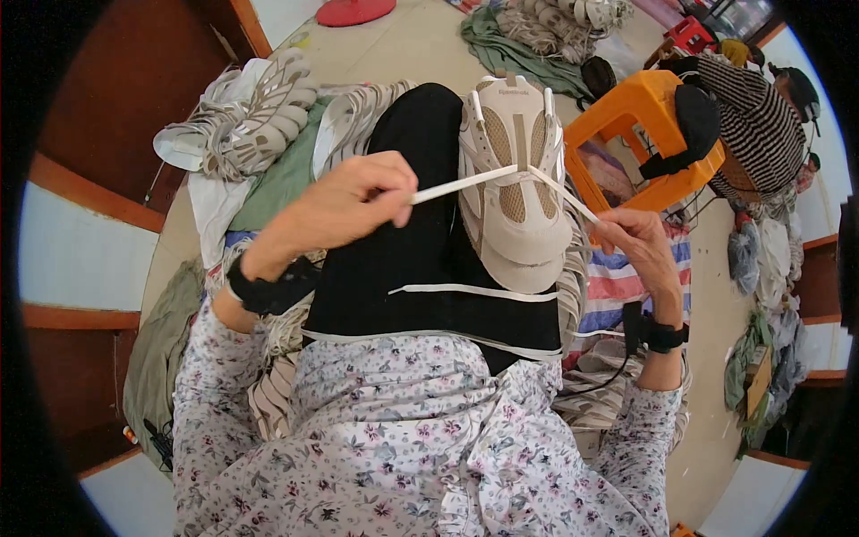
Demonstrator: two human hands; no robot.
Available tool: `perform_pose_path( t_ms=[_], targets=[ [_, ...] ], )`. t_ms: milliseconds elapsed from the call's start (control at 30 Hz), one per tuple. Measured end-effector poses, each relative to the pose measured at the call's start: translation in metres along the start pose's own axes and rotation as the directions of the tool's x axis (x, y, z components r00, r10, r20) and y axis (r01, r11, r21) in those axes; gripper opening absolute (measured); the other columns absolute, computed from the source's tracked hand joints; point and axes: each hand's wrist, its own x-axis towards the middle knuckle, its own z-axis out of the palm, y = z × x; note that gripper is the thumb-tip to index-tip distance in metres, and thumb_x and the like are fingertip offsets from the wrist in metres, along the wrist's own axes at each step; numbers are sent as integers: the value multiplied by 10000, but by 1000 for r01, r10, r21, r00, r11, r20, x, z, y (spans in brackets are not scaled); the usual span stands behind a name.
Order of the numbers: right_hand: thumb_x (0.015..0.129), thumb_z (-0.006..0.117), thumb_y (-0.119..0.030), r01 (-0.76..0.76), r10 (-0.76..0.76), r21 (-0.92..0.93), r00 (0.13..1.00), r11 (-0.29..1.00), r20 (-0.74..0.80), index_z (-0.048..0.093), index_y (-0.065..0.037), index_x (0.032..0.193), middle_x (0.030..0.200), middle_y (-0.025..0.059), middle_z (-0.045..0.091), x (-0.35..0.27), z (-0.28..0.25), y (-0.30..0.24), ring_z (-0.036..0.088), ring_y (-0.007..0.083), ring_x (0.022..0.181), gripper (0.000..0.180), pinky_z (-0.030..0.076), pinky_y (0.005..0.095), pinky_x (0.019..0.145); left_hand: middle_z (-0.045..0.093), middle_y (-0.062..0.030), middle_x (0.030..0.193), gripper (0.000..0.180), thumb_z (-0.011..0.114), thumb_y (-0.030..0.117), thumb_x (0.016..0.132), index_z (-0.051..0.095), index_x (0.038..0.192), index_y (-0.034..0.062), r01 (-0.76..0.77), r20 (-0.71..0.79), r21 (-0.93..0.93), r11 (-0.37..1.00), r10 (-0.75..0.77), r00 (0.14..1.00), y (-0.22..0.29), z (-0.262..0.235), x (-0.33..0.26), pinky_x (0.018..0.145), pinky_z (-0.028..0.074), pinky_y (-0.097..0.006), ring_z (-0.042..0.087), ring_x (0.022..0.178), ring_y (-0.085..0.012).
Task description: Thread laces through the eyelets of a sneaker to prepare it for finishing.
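Both hands pinch the same white lace (465,183): the left hand (344,206) has its thumb and fingers closed on one flat end, drawn out to the left, and the right hand (637,242) has its fingertips closed on the other end, drawn down to the right. The lace runs taut between them through the eyelets of a beige shoe upper (514,179) — mesh panels, pale overlays, its tongue pointing away from the person. The upper rests on the person's lap, on black trousers (420,224), with more loose white laces (474,293) lying across the knees. Each wrist carries a black band.

The person sits low on a pale tiled floor (420,40). On the left lies a heap of similar pale shoe uppers (250,116) over green and white cloth; behind it stands dark reddish wood panelling (125,80). On the right, just beside the shoe, is an orange plastic stool (640,134), and past it a second person in a striped top (761,125). A striped red-white-blue sheet (626,277) lies under the right hand, a further pile of uppers and green cloth (537,31) lies at the far side, and a red round thing (353,11) shows at the top edge.
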Motion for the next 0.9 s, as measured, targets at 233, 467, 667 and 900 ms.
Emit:
perform_pose_path(
  t_ms=[233,467,667,900],
  targets=[
    [886,691,-158,-44,19,-320,997,947,-80,726,-17,796,632,-14,586,-57,-78,108,482,68,557,172,350,227,510,597,-45,951,289,547,133,970,570,1224,-3,-31,-263,-859,511,-390,882,-63,-101,-128,723,464,-278,525,779,-114],
    [870,702,-180,-542,474,-2,737,841,-483,686,-46,793,544,-23,487,-133,-128,168,405,93,401,155,319,218,410,600,-117,1022,336,498,-22,971,457,1299,-82,-379,-442,-897,228,-468,765,-77,-235,-289,739,493,-268,561,802,-139],
    [899,667,-158,-185,461,465,656,866,-598,664,-31,1007,740,27,620,-192,-169,217,534,92,567,167,447,234,517,509,-286,1362,400,418,-129,928,423,1327,-107,-773,-681,-612,165,-607,410,-89,-338,-410,1000,503,-404,535,1268,-348],
    [972,483,-9,375,636,748,396,547,-663,573,81,1218,1182,156,654,-253,-257,270,649,255,1040,277,553,312,871,477,-279,1402,430,390,-29,974,385,1403,-64,-695,-682,-684,222,-532,502,-45,-405,-510,1091,404,-509,453,1331,-393]
  ],
)
